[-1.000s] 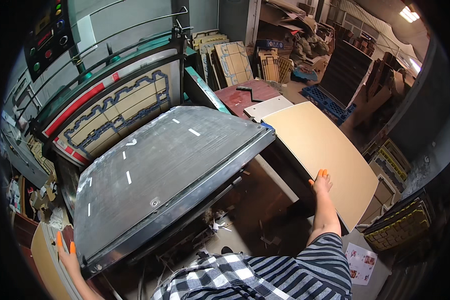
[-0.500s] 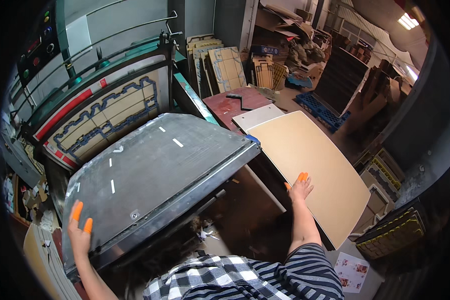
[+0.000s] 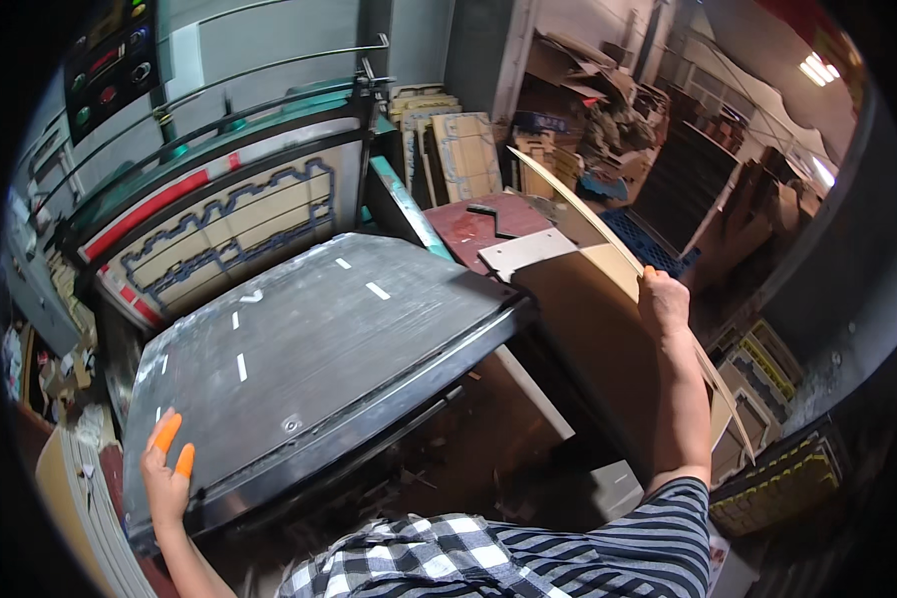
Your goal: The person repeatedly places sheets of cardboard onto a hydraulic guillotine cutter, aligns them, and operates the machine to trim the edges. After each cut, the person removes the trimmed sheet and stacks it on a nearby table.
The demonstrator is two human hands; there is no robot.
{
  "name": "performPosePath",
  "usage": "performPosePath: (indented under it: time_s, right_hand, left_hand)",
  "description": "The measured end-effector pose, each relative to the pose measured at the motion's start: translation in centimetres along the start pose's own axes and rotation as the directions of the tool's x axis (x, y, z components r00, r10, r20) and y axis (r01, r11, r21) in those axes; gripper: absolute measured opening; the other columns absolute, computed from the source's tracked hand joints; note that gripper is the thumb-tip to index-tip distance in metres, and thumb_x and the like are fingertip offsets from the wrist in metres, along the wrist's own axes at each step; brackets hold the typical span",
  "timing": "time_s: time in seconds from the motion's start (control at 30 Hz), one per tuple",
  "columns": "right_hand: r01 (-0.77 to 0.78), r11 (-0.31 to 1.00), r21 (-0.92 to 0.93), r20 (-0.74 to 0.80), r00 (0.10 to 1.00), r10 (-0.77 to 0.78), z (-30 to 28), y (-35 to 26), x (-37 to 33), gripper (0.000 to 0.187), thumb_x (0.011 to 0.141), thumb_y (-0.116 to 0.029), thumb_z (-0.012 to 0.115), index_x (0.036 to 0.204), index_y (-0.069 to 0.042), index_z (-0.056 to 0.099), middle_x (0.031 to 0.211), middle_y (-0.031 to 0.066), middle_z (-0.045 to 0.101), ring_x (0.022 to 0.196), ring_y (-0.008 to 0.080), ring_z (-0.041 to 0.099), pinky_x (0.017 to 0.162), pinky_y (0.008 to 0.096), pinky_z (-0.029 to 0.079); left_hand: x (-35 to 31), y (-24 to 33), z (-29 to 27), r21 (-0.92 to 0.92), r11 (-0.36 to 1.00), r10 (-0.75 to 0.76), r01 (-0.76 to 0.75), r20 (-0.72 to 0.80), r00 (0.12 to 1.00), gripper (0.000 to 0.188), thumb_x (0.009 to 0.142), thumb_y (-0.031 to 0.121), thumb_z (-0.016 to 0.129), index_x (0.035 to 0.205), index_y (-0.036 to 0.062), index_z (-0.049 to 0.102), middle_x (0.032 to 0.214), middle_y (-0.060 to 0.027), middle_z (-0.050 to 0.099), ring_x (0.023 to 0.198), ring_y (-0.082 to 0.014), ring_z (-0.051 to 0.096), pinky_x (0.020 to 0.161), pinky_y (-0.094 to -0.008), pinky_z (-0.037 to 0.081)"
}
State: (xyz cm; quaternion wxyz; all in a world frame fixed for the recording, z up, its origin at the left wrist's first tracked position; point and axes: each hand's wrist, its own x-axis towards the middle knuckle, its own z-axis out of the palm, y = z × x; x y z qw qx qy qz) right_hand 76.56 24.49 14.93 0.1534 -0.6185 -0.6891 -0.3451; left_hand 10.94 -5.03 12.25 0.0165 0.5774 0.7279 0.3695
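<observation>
My right hand [image 3: 665,307] is closed on the edge of a large tan cardboard sheet [image 3: 590,219], which stands tilted up and is seen nearly edge-on. Beneath it a brown flat surface [image 3: 578,324] lies in shadow. My left hand [image 3: 167,473], with orange covers on two fingers, has its fingers apart at the front left corner of a dark metal press bed [image 3: 299,349]. It holds nothing, and whether it touches the bed I cannot tell. White strips lie on the bed. Behind it the upright press plate carries a die board [image 3: 239,229] with dark blue outlines.
A control panel [image 3: 110,75] with buttons hangs at the far left. A dark red table [image 3: 468,224] holds a black angled piece [image 3: 488,217]. Wooden die boards [image 3: 465,154] lean behind it. A blue pallet [image 3: 628,231] stands back right; stacked sheets [image 3: 80,518] lie near left.
My right hand has moved from lying flat on the cardboard sheet to gripping its edge, and the sheet has tilted up. My left hand stays by the press bed's corner.
</observation>
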Motion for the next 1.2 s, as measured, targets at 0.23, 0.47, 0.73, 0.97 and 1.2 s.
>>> performPosePath:
  time_s: [0.23, 0.47, 0.73, 0.97, 1.2]
  right_hand:
    - [0.423, 0.805, 0.415, -0.161, 0.906, -0.392, -8.6, -19.1, 1.2, 0.038, 0.089, -0.005, 0.054, 0.127, -0.005, 0.055, 0.130, 0.0160, 0.055, 0.112, 0.0334, 0.057, 0.092, 0.0421, 0.049]
    - [0.578, 0.380, 0.722, -0.059, 0.599, -0.798, -5.1, -39.2, -0.2, 0.041, 0.091, -0.018, 0.052, 0.129, -0.002, 0.054, 0.127, 0.0211, 0.056, 0.121, 0.0355, 0.051, 0.103, 0.0411, 0.042]
    - [0.562, 0.261, 0.785, -0.028, 0.452, -0.891, -6.4, -42.9, -6.1, 0.077, 0.089, -0.067, 0.042, 0.138, -0.007, 0.044, 0.141, 0.0232, 0.041, 0.134, 0.0426, 0.031, 0.112, 0.0515, 0.021]
    - [0.415, 0.299, 0.859, 0.153, 0.348, -0.925, -5.0, -49.1, -3.4, 0.081, 0.088, -0.071, 0.039, 0.145, -0.013, 0.037, 0.150, 0.0188, 0.032, 0.142, 0.0382, 0.021, 0.115, 0.0493, 0.016]
    - [0.378, 0.332, 0.864, 0.255, 0.240, -0.937, -4.3, -54.4, -3.0, 0.087, 0.086, -0.076, 0.034, 0.150, -0.018, 0.029, 0.155, 0.0180, 0.023, 0.146, 0.0362, 0.011, 0.117, 0.0472, 0.010]
  left_hand:
    - [0.0, 3.3, -1.2, 0.175, 0.933, 0.360, -0.314, -0.444, 0.820, 0.030, 0.085, 0.001, 0.065, 0.114, -0.0019, 0.064, 0.126, -0.0143, 0.059, 0.125, -0.0319, 0.052, 0.105, -0.0403, 0.038]
    - [1.1, 2.7, 1.1, 0.293, 0.897, 0.389, -0.330, -0.173, 0.905, 0.048, 0.084, 0.029, 0.069, 0.124, 0.0035, 0.058, 0.137, -0.0087, 0.052, 0.132, -0.0358, 0.042, 0.111, -0.0520, 0.028]
    - [-1.6, -10.4, 4.4, 0.410, 0.907, -0.306, 0.095, 0.488, 0.817, 0.082, 0.090, 0.067, 0.040, 0.149, 0.0099, 0.031, 0.156, -0.0095, 0.024, 0.144, -0.0316, 0.019, 0.117, -0.0407, 0.015]
    - [0.9, -12.9, 3.7, 0.462, 0.849, -0.471, 0.256, 0.443, 0.762, 0.088, 0.087, 0.071, 0.040, 0.148, 0.0079, 0.031, 0.157, -0.0097, 0.023, 0.144, -0.0322, 0.019, 0.117, -0.0405, 0.014]
    - [1.4, -16.2, 2.0, 0.454, 0.820, -0.548, 0.348, 0.449, 0.706, 0.091, 0.085, 0.072, 0.041, 0.148, 0.0069, 0.031, 0.156, -0.0097, 0.026, 0.145, -0.0323, 0.017, 0.117, -0.0402, 0.017]
